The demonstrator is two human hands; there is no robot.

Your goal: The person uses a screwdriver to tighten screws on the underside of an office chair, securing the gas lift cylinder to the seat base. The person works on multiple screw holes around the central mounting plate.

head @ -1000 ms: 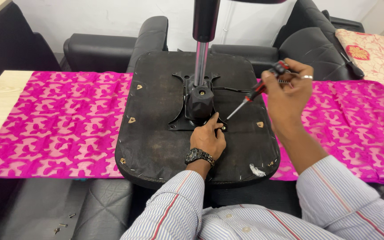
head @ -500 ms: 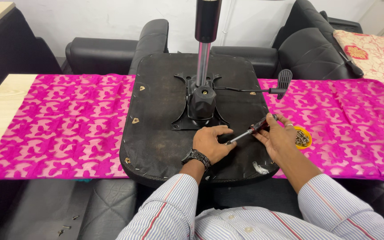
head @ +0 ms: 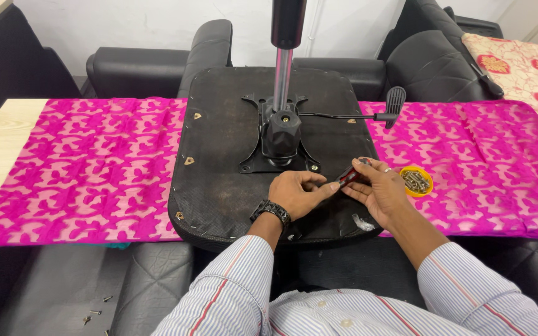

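Centre right of the frame: left hand (head: 297,193) and right hand (head: 378,191) meet over the seat base (head: 219,162), fingers curled closed around a screwdriver (head: 348,176); yellow dish (head: 416,181) just beside.

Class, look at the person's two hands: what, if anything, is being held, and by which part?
A red-and-black screwdriver. The right hand holds its handle; the left hand pinches its near end at the fingertips, above the upturned chair seat.

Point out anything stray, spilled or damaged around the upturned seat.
A few small loose screws lie scattered on the black cushion at lower left, far from the yellow dish of screws on the pink cloth. A whitish scrap sits on the black seat underside.
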